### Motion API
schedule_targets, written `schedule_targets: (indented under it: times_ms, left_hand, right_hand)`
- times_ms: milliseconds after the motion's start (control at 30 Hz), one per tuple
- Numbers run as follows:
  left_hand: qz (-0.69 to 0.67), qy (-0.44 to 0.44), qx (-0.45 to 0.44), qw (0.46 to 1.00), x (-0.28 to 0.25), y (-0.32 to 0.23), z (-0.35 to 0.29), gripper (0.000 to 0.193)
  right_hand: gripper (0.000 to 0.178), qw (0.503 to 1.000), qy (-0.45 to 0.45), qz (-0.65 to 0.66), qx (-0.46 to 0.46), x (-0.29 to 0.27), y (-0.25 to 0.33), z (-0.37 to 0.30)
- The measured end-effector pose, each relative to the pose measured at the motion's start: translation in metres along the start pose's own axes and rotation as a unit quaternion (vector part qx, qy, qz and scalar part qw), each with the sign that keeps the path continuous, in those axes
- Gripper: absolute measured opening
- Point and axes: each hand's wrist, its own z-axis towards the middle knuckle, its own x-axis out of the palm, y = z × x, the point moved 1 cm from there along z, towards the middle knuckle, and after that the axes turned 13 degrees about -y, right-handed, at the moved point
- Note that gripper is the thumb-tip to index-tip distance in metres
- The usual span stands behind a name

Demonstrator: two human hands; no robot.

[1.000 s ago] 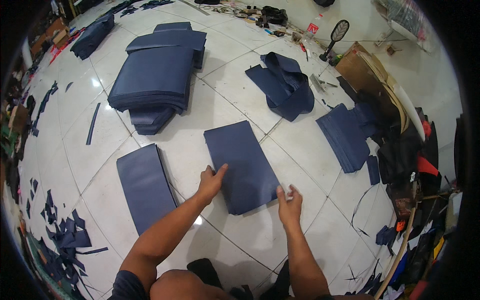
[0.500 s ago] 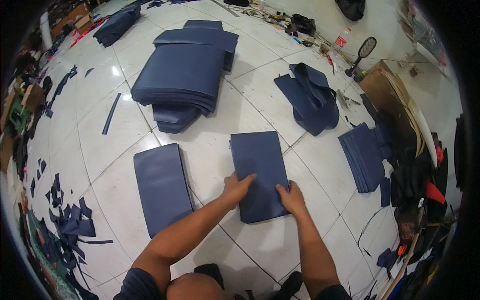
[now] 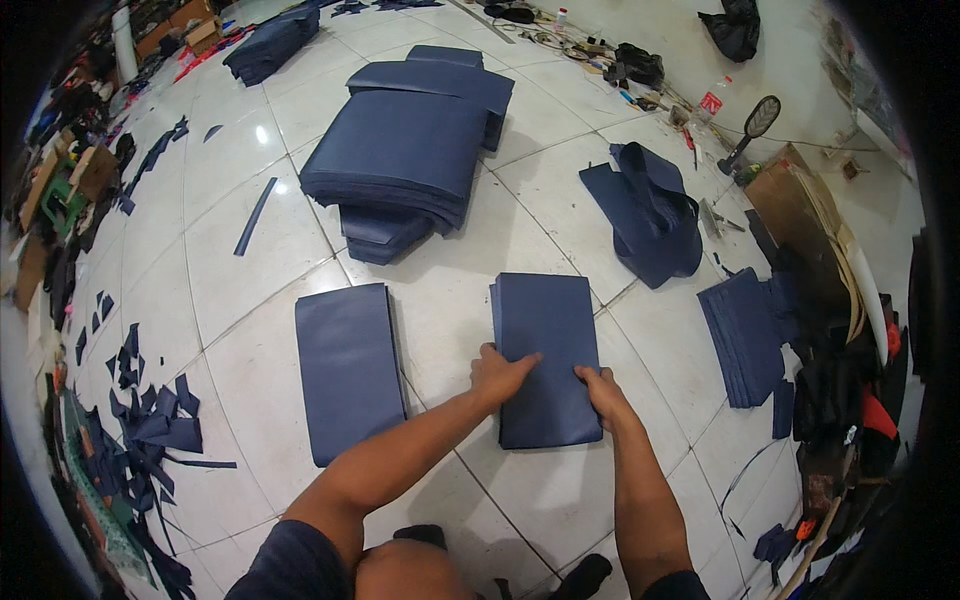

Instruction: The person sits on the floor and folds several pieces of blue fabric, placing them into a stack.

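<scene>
A stack of rectangular navy-blue sheets (image 3: 545,320), leather-like in look, lies on the tiled floor in front of me. My left hand (image 3: 502,376) grips its left edge, thumb laid on the top sheet and fingers down the side. At the opposite edge my right hand (image 3: 606,396) holds the stack the same way, its fingertips partly hidden. The sheets sit nearly flush, with a few edges showing at the upper left. Beside them on the left lies a second navy stack (image 3: 350,365), its lower right corner close to my left forearm.
Farther off stands a large pile of navy sheets (image 3: 395,140). Folded navy strips (image 3: 650,220) and another leaning stack (image 3: 740,335) lie to the right, near cardboard (image 3: 790,205). Navy offcuts (image 3: 160,425) litter the left side. A racket-shaped device (image 3: 760,120) leans by the wall.
The whole view has shifted, so most things sit farther right in the picture. Both hands keep their hold on the same stack, with little visible change in their grip.
</scene>
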Motion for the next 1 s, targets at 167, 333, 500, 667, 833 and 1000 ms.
schedule_targets:
  times_ms: [167,333,500,667,833,1000]
  left_hand:
    - [-0.063,0.014,-0.047,0.997,0.002,-0.003,0.005,0.086]
    - [-0.061,0.027,0.068,0.995,-0.005,0.009,0.003,0.083]
    - [-0.228,0.165,-0.016,0.959,-0.034,0.010,-0.025,0.082]
    - [-0.322,0.140,-0.088,0.932,-0.045,0.015,-0.050,0.083]
    - [-0.351,0.082,-0.114,0.926,-0.037,0.027,-0.059,0.081]
    - [-0.368,0.041,-0.146,0.918,-0.020,0.041,-0.076,0.088]
  right_hand:
    - [0.078,0.999,0.031,0.016,-0.001,0.006,-0.005,-0.012]
    - [0.103,0.989,0.116,0.089,-0.019,0.006,-0.039,-0.023]
    - [0.123,0.840,0.181,0.489,0.150,-0.008,-0.107,-0.070]
    - [0.131,0.706,0.046,0.685,0.172,0.040,-0.116,-0.139]
    - [0.120,0.724,0.095,0.680,0.072,0.055,-0.119,-0.154]
    - [0.087,0.836,-0.026,0.546,0.047,0.063,-0.109,-0.153]
